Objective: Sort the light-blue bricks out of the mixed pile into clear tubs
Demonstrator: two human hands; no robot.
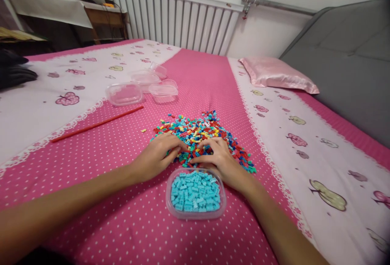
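Note:
A loose heap of small toy building bricks (198, 129) in red, blue, yellow, green and turquoise lies on the bed. At the heap's near left side is my left hand (160, 151), its thumb and fingers drawn together at the bricks; what is between the tips is hidden. My right hand (221, 157) reaches into the near right side, thumb and fingers apart, touching the bricks. Just in front of both hands sits a clear plastic container (195, 215), filled with turquoise bricks (195, 192) only. My right wrist passes close beside its rim.
Several clear plastic containers (124, 94) stand beyond the heap to the left. A thin red stick (97, 124) lies slanted nearby, and a single yellow brick (144, 130) sits apart. Farther off are a pink pillow (278, 74), a grey headboard (344, 58) and a radiator (173, 17).

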